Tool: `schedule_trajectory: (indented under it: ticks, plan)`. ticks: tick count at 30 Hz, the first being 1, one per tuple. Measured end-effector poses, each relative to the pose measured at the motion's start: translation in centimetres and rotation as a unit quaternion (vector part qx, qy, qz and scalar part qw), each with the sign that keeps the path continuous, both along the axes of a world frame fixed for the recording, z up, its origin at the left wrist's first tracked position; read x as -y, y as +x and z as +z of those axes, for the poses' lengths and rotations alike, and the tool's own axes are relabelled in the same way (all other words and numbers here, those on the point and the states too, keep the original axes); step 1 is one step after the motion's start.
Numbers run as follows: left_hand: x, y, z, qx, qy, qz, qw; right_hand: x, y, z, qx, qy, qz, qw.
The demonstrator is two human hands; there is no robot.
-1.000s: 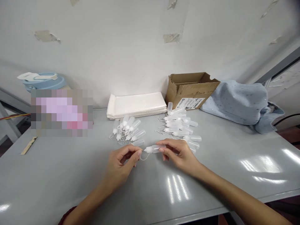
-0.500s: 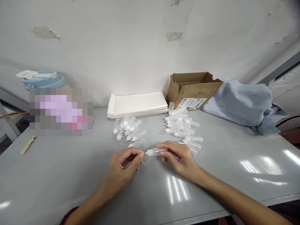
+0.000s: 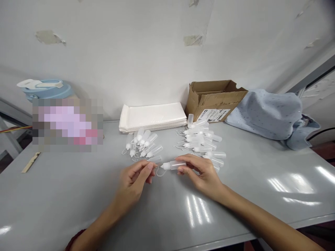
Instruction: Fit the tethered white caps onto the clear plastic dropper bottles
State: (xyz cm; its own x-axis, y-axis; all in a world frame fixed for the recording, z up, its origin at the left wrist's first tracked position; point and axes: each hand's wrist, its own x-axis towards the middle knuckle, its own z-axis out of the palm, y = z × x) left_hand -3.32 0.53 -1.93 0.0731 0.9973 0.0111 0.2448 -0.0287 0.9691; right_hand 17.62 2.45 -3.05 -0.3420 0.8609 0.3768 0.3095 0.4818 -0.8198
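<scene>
Several translucent bottles (image 3: 155, 151) are heaped on the grey counter (image 3: 65, 195). By the left hand (image 3: 134, 179), fingers (image 3: 149, 167) pressed together, a thin looped strap (image 3: 160, 176) is pinched at its end. The tethered bottle (image 3: 174, 165), nozzle leftward, is grasped at its base by fingers of the right hand (image 3: 205, 171); another cluster (image 3: 193, 138) is spread behind.

Translucent bottle (image 3: 176, 165), level, nozzle (image 3: 165, 166) leftward
</scene>
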Motion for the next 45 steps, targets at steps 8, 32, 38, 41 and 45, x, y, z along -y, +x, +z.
schedule_trajectory:
  ticks: [8, 32, 38, 41, 45]
  plan:
    - [-0.2, 0.0, 0.2, -0.105, 0.014, -0.049, 0.993, -0.2, 0.1, 0.0, 0.047, 0.002, 0.002, 0.999]
    - [-2.3, -2.7, -0.1, -0.223, -0.008, 0.148, 0.963, -3.8, 2.9, -1.7, 0.371, 0.137, -0.106, 0.913]
    - [-2.0, -2.4, -0.2, -0.239, 0.020, 0.135, 0.961, -3.7, 2.7, -1.4, 0.344, 0.133, -0.106, 0.923]
    - [-1.8, -2.2, -0.1, -0.244, 0.036, 0.128, 0.961, -3.4, 2.5, -1.0, 0.338, 0.133, -0.096, 0.927]
    - [-1.5, -2.0, 0.0, -0.246, 0.052, 0.117, 0.961, -3.2, 2.2, -0.8, 0.352, 0.129, -0.070, 0.924]
